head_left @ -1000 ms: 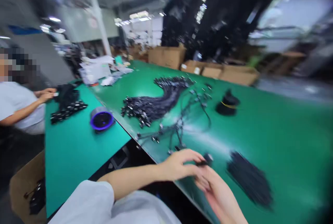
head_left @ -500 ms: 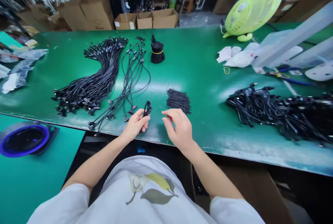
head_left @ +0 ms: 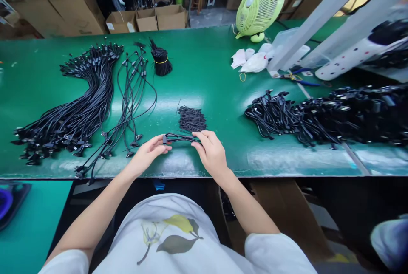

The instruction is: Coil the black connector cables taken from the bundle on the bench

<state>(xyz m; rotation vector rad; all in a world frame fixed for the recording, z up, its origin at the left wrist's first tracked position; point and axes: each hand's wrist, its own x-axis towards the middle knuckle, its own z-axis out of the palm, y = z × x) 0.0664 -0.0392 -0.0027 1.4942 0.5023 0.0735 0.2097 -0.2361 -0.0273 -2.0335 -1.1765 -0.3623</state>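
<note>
Since half a second ago, my right hand has joined my left hand pinching the folded black cable above the green table; straight cables await, bundled heap lies right.

One head-worn camera looks forward and steeply down from above the person's chest at the green table; the table's near edge crosses the lower middle, close; its far edge, with cardboard boxes beyond, lies near the top.
</note>
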